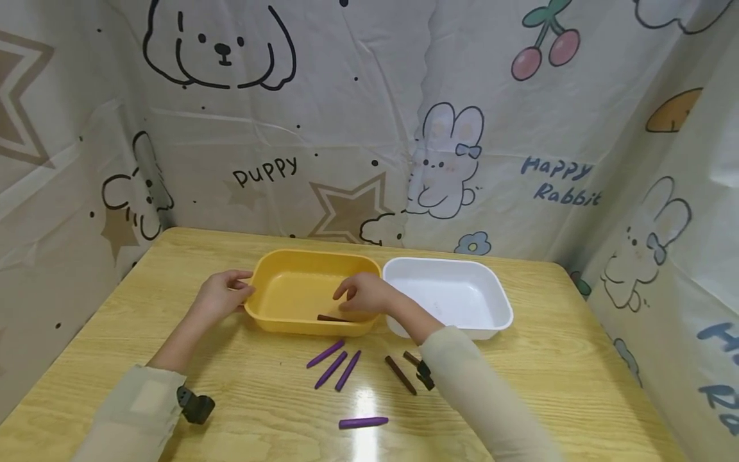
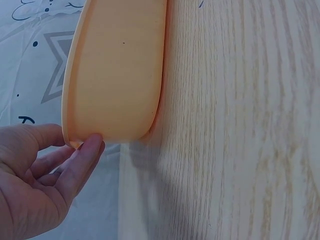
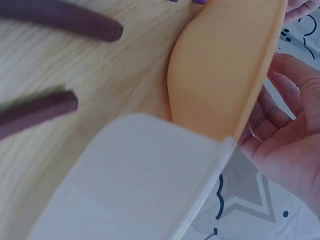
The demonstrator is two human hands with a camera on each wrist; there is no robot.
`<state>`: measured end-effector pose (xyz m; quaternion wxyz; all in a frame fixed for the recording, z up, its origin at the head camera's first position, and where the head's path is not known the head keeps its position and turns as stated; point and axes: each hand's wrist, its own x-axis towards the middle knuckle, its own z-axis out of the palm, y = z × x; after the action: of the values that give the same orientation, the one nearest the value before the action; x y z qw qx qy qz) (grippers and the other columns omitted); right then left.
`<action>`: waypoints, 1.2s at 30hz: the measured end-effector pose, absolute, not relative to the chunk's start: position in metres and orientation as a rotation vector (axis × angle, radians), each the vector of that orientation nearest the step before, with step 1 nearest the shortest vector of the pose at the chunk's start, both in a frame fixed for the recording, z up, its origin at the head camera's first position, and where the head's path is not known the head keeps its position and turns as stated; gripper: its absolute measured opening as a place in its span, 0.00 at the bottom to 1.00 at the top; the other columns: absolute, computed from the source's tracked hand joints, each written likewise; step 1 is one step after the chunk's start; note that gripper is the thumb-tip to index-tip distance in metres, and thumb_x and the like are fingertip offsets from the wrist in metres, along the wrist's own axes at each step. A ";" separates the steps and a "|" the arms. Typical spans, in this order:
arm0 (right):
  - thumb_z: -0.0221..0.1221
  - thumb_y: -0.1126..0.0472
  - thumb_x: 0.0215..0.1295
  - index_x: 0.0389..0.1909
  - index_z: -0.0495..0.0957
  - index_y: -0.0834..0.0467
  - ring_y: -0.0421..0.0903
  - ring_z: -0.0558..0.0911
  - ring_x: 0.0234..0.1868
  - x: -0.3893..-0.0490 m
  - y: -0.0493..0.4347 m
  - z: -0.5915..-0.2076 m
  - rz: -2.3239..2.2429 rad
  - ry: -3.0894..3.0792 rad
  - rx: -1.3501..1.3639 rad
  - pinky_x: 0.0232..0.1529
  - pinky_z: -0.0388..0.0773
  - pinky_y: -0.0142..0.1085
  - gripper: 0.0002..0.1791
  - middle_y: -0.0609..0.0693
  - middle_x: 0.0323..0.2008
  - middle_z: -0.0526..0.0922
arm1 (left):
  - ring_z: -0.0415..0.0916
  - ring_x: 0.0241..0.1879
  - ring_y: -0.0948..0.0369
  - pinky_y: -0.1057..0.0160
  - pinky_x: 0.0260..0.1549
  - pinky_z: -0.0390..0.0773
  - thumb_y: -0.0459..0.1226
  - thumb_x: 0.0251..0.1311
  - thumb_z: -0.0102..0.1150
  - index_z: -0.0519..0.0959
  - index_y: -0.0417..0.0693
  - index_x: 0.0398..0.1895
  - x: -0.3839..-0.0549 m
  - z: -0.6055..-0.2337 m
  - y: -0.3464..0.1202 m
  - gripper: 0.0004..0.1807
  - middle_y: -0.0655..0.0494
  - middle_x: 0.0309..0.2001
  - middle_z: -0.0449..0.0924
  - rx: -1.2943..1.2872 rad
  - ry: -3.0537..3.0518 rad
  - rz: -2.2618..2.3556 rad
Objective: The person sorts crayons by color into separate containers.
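A yellow plastic basin (image 1: 297,327) stands on the table, and a dark brown crayon (image 1: 330,318) lies inside near its front wall. My left hand (image 1: 224,296) pinches the rim at the basin's left end, which the left wrist view also shows. Over the right part of the basin is my right hand (image 1: 366,294), its fingers loosely bent and parted, above the crayon; nothing shows between them. Several purple crayons (image 1: 331,369) lie in front of the basin. Two brown crayons (image 1: 400,375) are on the table by my right forearm, one partly hidden by the wrist camera.
Right up against the yellow basin stands a white basin (image 1: 491,308), partly covered by my right forearm. Both are on a light wooden table (image 1: 254,410). A printed cloth (image 1: 346,128) hangs behind and at both sides of the table.
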<state>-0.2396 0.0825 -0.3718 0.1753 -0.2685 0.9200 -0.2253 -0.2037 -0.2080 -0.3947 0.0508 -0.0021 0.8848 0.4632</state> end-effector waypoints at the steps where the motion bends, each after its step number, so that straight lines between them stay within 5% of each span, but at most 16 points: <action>1: 0.61 0.58 0.60 0.45 0.82 0.55 0.43 0.77 0.33 -0.239 0.085 -0.370 -0.650 2.607 -0.761 0.33 0.74 0.33 0.13 0.51 0.35 0.83 | 0.80 0.34 0.58 0.61 0.34 0.84 0.35 0.65 0.51 0.64 0.30 0.63 -0.204 -0.395 -0.208 0.25 0.33 0.48 0.74 -0.006 2.695 1.408; 7: 0.62 0.58 0.60 0.45 0.82 0.56 0.42 0.74 0.30 -0.234 0.099 -0.363 -0.695 2.617 -0.765 0.27 0.70 0.30 0.13 0.49 0.32 0.82 | 0.80 0.34 0.57 0.59 0.35 0.83 0.35 0.65 0.50 0.64 0.30 0.63 -0.203 -0.394 -0.207 0.25 0.33 0.48 0.73 0.000 2.690 1.412; 36: 0.62 0.59 0.59 0.39 0.83 0.53 0.37 0.76 0.29 -0.176 0.166 -0.346 -0.686 2.661 -0.870 0.31 0.74 0.26 0.08 0.43 0.29 0.80 | 0.79 0.39 0.54 0.63 0.35 0.83 0.35 0.66 0.49 0.63 0.30 0.64 -0.203 -0.396 -0.206 0.26 0.34 0.49 0.72 -0.030 2.664 1.414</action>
<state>-0.1758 0.1656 -0.3460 0.1293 -0.2993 0.9154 -0.2359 -0.2032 -0.2065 -0.3957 0.0629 -0.0099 0.8815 0.4679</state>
